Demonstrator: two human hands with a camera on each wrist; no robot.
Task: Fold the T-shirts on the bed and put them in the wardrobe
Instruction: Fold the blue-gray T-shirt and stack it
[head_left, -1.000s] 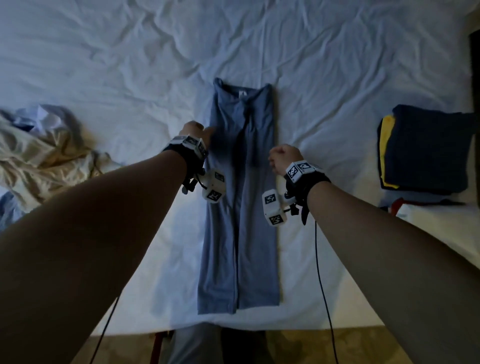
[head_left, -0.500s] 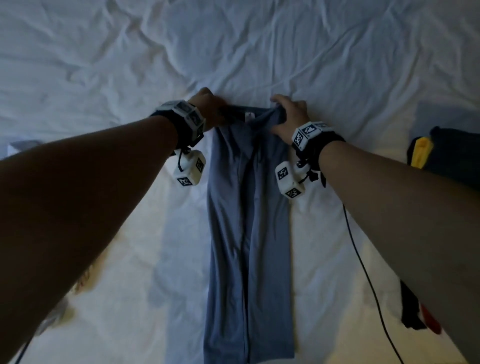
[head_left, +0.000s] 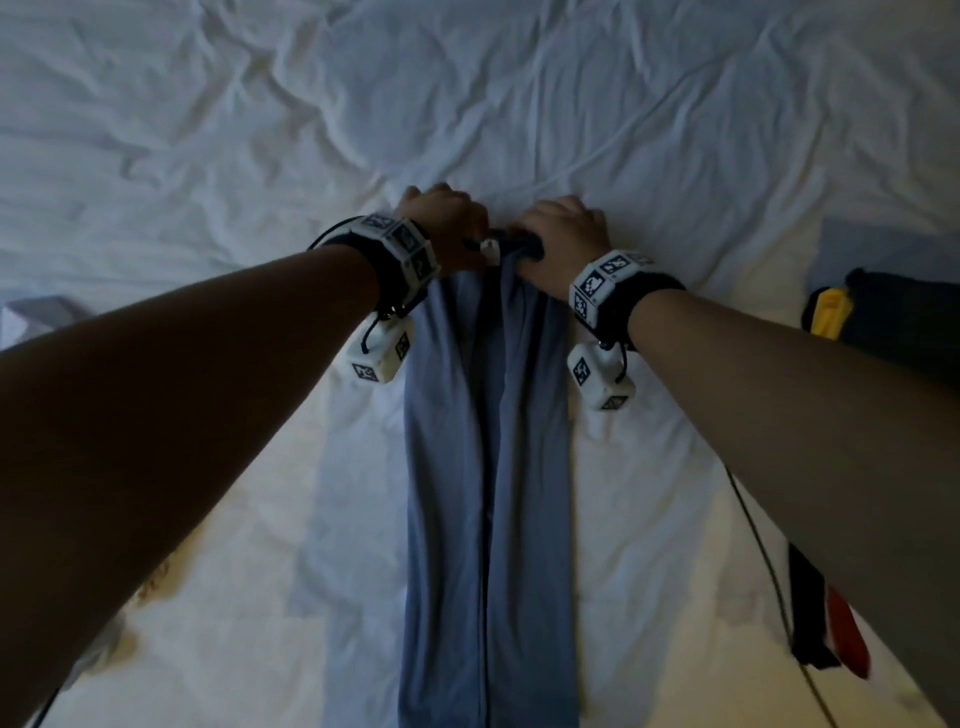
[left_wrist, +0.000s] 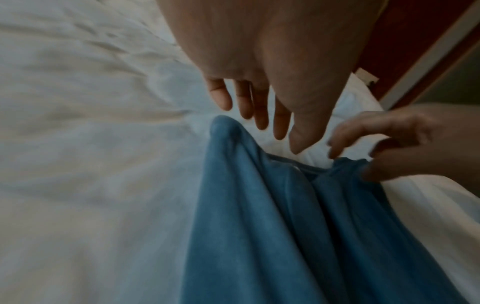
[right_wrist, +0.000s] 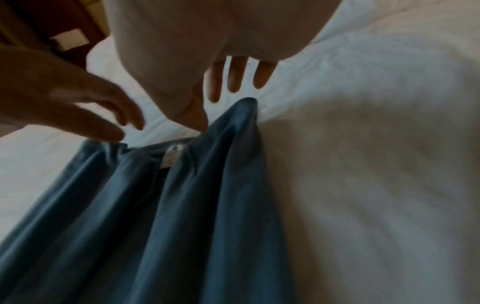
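A blue T-shirt (head_left: 488, 467) lies on the white bed sheet (head_left: 519, 78) as a long narrow strip, sides folded in, collar end far from me. My left hand (head_left: 441, 228) and right hand (head_left: 563, 239) sit side by side at that far end. In the left wrist view my left hand (left_wrist: 272, 131) has its thumb at the collar edge of the T-shirt (left_wrist: 285, 226), fingers beyond it, and my right hand (left_wrist: 384, 148) pinches the other corner. In the right wrist view the T-shirt (right_wrist: 155, 205) rises in a peak under my right hand (right_wrist: 207, 102).
A stack of folded dark clothes (head_left: 904, 312) with a yellow piece (head_left: 831, 312) lies at the right edge. A black and red garment (head_left: 831, 623) lies nearer me on the right. A thin cable (head_left: 769, 561) hangs under my right arm. Dark wooden furniture (left_wrist: 428, 41) stands beyond the bed.
Both hands moved from the shirt's middle up to its collar end, then drew closer together, bunching and lifting the top edge. My view shifted forward over the bed.
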